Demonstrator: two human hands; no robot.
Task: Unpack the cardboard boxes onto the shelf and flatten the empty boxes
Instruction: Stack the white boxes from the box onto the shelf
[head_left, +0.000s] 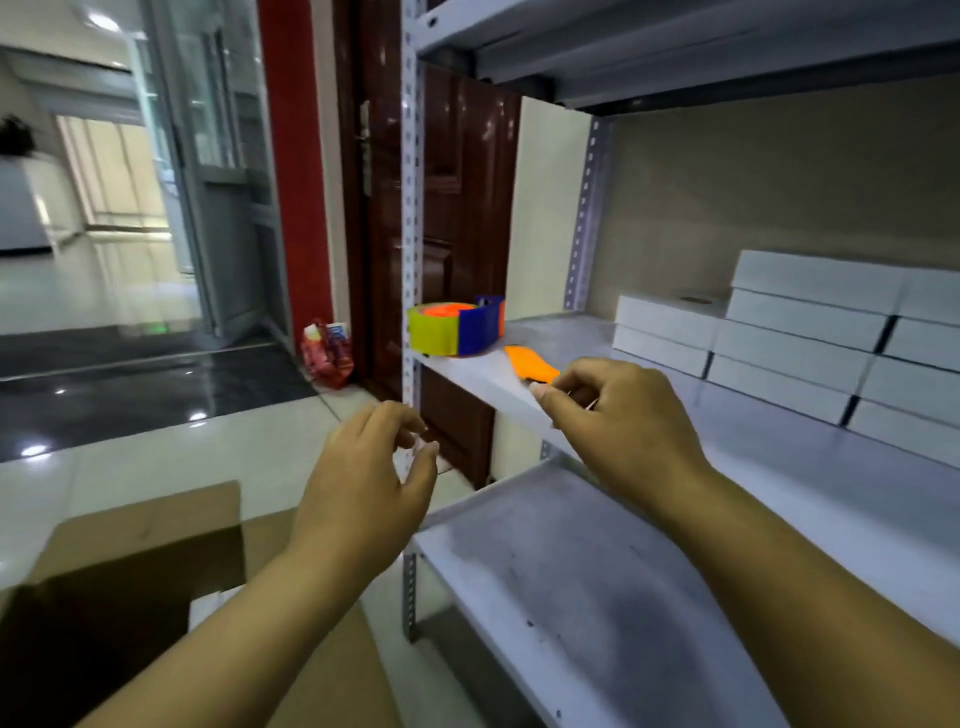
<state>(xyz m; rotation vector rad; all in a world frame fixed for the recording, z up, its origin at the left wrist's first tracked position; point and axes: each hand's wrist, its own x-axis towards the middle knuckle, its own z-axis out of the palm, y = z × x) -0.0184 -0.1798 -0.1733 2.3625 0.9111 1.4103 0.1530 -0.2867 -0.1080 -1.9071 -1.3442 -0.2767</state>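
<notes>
An open brown cardboard box (145, 525) stands on the floor at lower left, its inside dark, with a bit of something white (208, 608) showing in it. Several flat white boxes (800, 332) are stacked at the back right of the grey metal shelf (810, 483). My left hand (363, 483) hovers above the box beside the shelf post, fingers loosely curled and holding nothing. My right hand (618, 421) is at the shelf's front edge and pinches the near end of an orange utility knife (530, 364) that lies on the shelf.
A tape dispenser (454, 327) with yellow-green tape and a blue frame sits at the shelf's left corner. A lower shelf board (571, 582) juts out beneath. A dark wooden door (457, 171) stands behind the shelf, and a red bag (327, 353) lies on the tiled floor.
</notes>
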